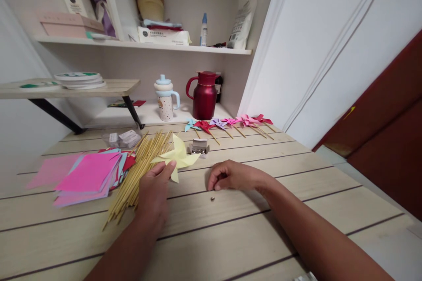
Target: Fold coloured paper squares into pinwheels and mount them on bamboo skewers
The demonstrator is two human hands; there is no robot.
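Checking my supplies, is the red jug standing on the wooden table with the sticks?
No, the red jug stands on the white shelf behind the table.

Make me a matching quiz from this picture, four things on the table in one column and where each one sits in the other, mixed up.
Things:
1. yellow pinwheel
2. stack of coloured paper
3. red jug
4. small pin

Places:
A. on the low white shelf at the back
B. loose on the table, just in front of the right hand
C. in the grip of the left hand
D. left of the wooden sticks

Pairs: 1-C, 2-D, 3-A, 4-B
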